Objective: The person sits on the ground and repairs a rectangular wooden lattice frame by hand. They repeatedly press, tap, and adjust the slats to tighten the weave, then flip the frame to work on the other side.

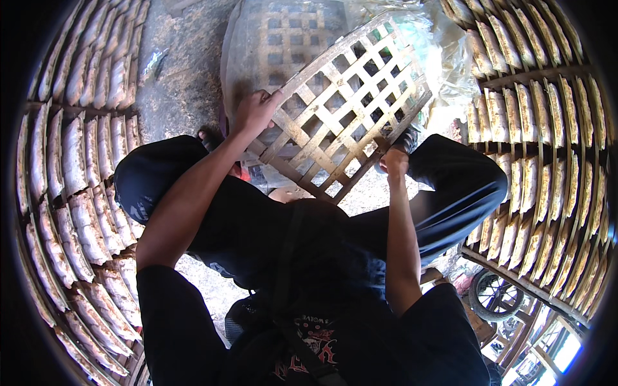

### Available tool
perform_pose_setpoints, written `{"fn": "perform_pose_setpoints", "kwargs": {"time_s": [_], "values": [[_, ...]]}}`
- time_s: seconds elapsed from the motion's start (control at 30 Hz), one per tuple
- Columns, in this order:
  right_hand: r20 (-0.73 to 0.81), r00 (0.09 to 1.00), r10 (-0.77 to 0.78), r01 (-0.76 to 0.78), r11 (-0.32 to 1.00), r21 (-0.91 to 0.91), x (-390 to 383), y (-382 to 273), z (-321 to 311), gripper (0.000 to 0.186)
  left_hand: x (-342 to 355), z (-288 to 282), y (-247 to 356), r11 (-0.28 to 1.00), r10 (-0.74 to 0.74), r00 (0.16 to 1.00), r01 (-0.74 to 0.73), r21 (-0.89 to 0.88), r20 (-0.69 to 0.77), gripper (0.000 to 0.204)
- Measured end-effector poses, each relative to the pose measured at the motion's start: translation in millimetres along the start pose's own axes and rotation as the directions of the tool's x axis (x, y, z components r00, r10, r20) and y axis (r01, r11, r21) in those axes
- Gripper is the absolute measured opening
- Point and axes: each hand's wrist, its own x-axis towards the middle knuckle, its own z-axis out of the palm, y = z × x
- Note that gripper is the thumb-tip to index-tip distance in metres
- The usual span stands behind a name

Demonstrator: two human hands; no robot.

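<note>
1. Head view, what could go wrong: the person is crouching and holding a woven bamboo lattice rack (pixel 347 106) tilted up off the ground, gripping it only at two edges. The left hand (pixel 254 110) is closing its fingers over the rack's left edge, and the right hand (pixel 394 161) is clenching the lower right edge. With the rack slanted and unsupported in the middle, I judge it could twist or slip from one grip, most likely on the right, where only the rim is being pinched.

2. Same view, a further risk: a clear plastic sheet (pixel 444 58) is lying under and behind the rack and could catch on the strip ends if the rack is dragged. Rows of pale flat pieces drying on racks (pixel 84 193) are crowding in at the left, and more rows (pixel 547 128) at the right, so a swinging corner could knock some loose.

3. Same view, how the rack looks: it is made of flat tan bamboo strips crossing in an open square grid, with dark gaps showing through. The strips are looking dry and slightly worn, and it is carrying nothing visible. It is sitting in front of the knees, over grey gritty ground (pixel 180 77), with a second lattice dimly showing beneath the plastic.
</note>
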Motion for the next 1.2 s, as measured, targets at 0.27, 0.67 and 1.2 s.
{"fn": "perform_pose_setpoints", "kwargs": {"time_s": [0.27, 0.67, 1.2], "values": [[-0.235, 0.954, -0.183, 0.257, 0.905, 0.339, -40.7, -25.4, -63.8, 0.018, 2.0, 0.6, -4.0, 1.000, -0.013, 1.000, 0.013, 0.002, -0.012, 0.051], [-0.388, 0.911, -0.138, 0.268, 0.914, 0.305, -19.5, 11.0, 28.2, 0.032, 1.3, 0.2, -1.1, 1.000, -0.010, 1.000, 0.010, -0.018, -0.001, 0.052], [0.301, 0.940, 0.160, -0.339, 0.525, 0.780, -18.4, 4.5, 12.5, 0.036, 2.7, 1.7, -2.1, 1.000, 0.000, 1.000, 0.000, -0.003, -0.011, 0.052]]}}
